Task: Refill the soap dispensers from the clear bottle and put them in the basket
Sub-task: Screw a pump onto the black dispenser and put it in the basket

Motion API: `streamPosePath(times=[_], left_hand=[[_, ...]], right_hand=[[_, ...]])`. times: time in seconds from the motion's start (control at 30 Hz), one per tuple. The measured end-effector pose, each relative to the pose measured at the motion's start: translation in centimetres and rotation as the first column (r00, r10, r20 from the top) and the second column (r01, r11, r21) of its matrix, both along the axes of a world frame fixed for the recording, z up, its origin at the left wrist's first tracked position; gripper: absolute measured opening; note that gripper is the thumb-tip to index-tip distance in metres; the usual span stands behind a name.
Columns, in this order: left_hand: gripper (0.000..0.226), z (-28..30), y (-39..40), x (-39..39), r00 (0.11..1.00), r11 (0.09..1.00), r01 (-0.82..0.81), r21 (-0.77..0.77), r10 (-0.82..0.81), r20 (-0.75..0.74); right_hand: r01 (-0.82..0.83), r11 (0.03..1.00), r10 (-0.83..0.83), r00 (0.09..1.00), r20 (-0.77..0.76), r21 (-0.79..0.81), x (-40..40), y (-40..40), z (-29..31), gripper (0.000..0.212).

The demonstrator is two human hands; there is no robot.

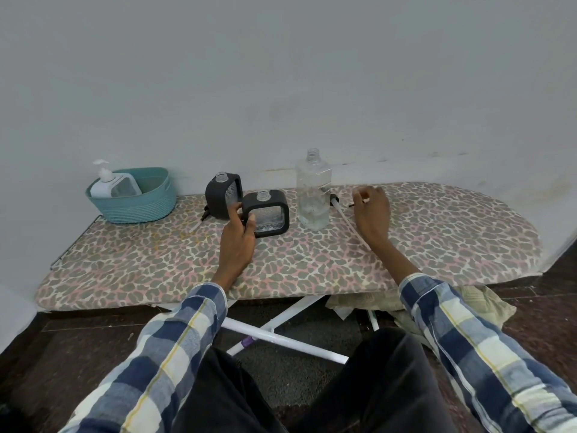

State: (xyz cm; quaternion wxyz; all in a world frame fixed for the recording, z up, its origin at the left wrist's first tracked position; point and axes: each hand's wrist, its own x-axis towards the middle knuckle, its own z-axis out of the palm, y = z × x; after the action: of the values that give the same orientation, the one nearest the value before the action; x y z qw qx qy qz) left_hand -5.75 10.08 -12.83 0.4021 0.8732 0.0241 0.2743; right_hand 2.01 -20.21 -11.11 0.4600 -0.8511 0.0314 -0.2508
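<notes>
Ironing board [437, 239], leopard-print cover: work surface, set low against the wall; both hands operate above it.

Basket [134, 204], teal, ribbed: on the board's far corner, well to the left of the L hand. Contains one white-framed soap dispenser [117, 186], pump fitted, upright.

Clear bottle [313, 190]: upright, cap off, neck open, liquid level low. Stands between the two hands, just left of the R hand.

Near black dispenser [267, 214]: square black frame w/ clear patterned body, neck open, no pump. Upright on the board, directly at the L hand's fingertips.

Rear black dispenser [224, 195]: same type, neck open, turned at an angle. Sits just beyond the L hand, touching or nearly touching the near unit; cannot tell which.

L hand [239, 235]: thumb and fingers curled around the near black dispenser's left edge, gripping it.

R hand [373, 214]: raised above the board, fingers loosely curled; a thin dark item shows at the fingertips, whether it is pinched cannot be told.

Pump w/ tube [342, 215]: white dip tube, dark head; lies flat on the board between the clear bottle and the R hand.

Second pump [203, 218]: lies on the board left of the L hand, beside the rear unit; partly hidden.
</notes>
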Motion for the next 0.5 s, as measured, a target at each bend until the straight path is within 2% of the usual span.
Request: streamPosePath(times=[0.07, 0.17, 0.27, 0.37, 0.5], left_hand=[[0.039, -0.1, 0.0, 0.1, 1.000, 1.000, 0.005, 0.003, -0.005, -0.001], [0.038, -0.2, 0.1, 0.3, 1.000, 1.000, 0.018, 0.010, -0.018, 0.007], [0.037, -0.4, 0.2, 0.5, 1.000, 1.000, 0.024, 0.015, -0.024, -0.003], [0.037, -0.7, 0.4, 0.8, 1.000, 0.999, 0.029, 0.015, -0.029, -0.012], [0.038, -0.8, 0.4, 0.9, 0.999, 0.999, 0.032, 0.020, -0.032, -0.011]], right_hand=[[0.052, 0.994, -0.061, 0.994, -0.095, -0.093, 0.4, -1.0, -0.5, 0.020], [-0.022, 0.984, -0.027, 0.962, -0.273, -0.175, 0.8, -2.0, -1.1, 0.032], [-0.077, 0.979, 0.016, 0.952, -0.306, -0.189, 1.1, -2.4, -1.4, 0.033], [-0.076, 0.993, 0.051, 0.969, -0.242, -0.092, 1.0, -2.5, -1.2, 0.023], [0.013, 0.984, 0.024, 0.979, -0.201, 0.180, 0.2, -2.5, -0.6, 0.025]])
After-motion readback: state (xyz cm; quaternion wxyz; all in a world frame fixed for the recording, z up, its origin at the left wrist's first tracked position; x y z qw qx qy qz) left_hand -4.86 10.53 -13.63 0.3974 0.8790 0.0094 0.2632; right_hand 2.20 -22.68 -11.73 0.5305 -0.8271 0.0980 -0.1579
